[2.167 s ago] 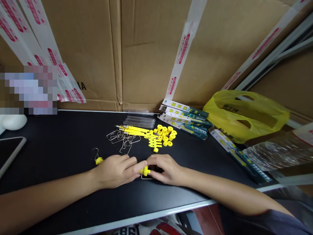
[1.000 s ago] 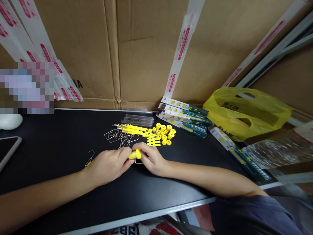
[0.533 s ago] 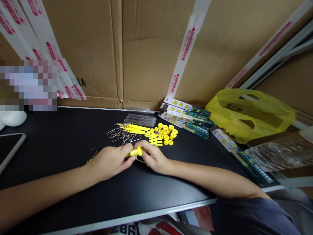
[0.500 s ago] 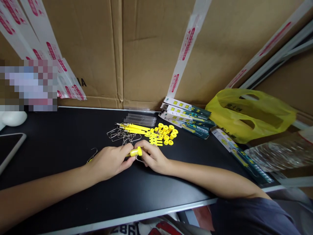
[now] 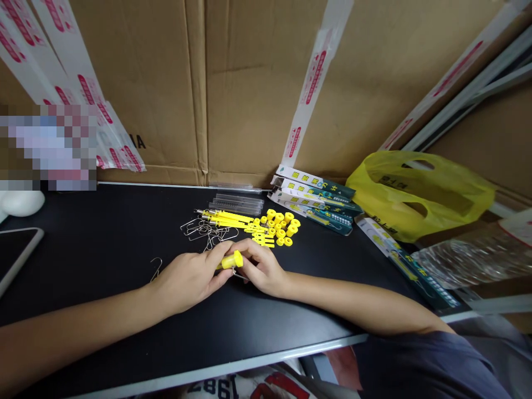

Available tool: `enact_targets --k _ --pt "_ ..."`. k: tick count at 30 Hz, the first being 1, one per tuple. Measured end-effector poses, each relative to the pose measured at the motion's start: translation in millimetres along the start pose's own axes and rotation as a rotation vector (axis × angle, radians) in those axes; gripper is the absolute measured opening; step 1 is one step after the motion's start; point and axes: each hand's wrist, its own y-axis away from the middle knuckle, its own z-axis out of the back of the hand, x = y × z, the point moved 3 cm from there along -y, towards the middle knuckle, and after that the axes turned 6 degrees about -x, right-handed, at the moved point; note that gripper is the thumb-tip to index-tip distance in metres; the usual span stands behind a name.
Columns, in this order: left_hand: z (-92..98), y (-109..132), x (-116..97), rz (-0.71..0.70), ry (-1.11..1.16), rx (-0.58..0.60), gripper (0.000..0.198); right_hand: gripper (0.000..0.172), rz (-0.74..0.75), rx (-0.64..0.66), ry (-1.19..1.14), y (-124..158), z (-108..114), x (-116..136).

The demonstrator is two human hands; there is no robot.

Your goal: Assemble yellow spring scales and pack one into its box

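Both hands meet over the black tabletop (image 5: 103,238). My left hand (image 5: 189,277) pinches a small yellow plastic cap (image 5: 231,260) between thumb and fingers. My right hand (image 5: 260,269) is closed against the same cap from the right, with a thin wire piece (image 5: 238,272) showing under its fingers. Just beyond the hands lie a tangle of wire hooks (image 5: 208,233), yellow rods (image 5: 226,219), several yellow caps (image 5: 282,224) and clear plastic tubes (image 5: 236,202). A single wire hook (image 5: 155,267) lies by my left wrist.
Cardboard boxes (image 5: 249,83) with printed tape wall off the back. Green and white packaged boxes (image 5: 316,199) lie right of the parts, then a yellow plastic bag (image 5: 419,191) and clear wrapping (image 5: 469,257). A tablet's corner (image 5: 16,252) and a white object (image 5: 20,202) sit at the far left.
The hands, joined on the yellow cap, moved from the near table edge toward the parts pile. The cap was turned between the fingers. The hook with a yellow piece by my left wrist is mostly covered now.
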Motion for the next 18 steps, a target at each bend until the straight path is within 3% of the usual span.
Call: enact_targets --k 8,18 --pt "-9.3 5.0 5.1 -0.030 -0.094 -0.056 0.018 0.017 -0.186 0.069 -0.029 0.2 -1.8 -6.9" --pt "-10.5 5.9 8.6 0.006 -0.069 0.041 0.019 0.013 -0.309 0.145 -0.088 -2.0 -2.2 -8.6"
